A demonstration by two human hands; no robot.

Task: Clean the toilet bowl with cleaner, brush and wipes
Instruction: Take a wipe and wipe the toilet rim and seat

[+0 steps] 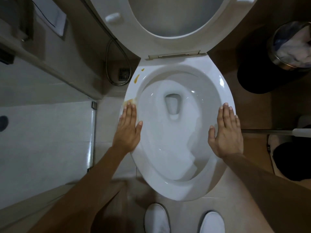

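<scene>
A white toilet bowl (217, 81) fills the middle of the head view, with seat and lid (134, 22) raised at the top. Orange-brown stains (136, 78) mark the rim's left side, and a smeared patch (130, 102) lies just beyond my left fingertips. My left hand (128, 128) lies flat on the left rim, fingers together, holding nothing. My right hand (226, 132) lies flat on the right rim, likewise empty. Foamy water sits in the bowl around the drain (173, 103).
A black bin with a lined metal rim (291, 46) stands at the upper right. A long handle (276, 132) lies on the floor at right, beside a dark object (292, 160). A metal hose (117, 64) and floor drain (124, 74) are left of the bowl. My white shoes (156, 219) stand below.
</scene>
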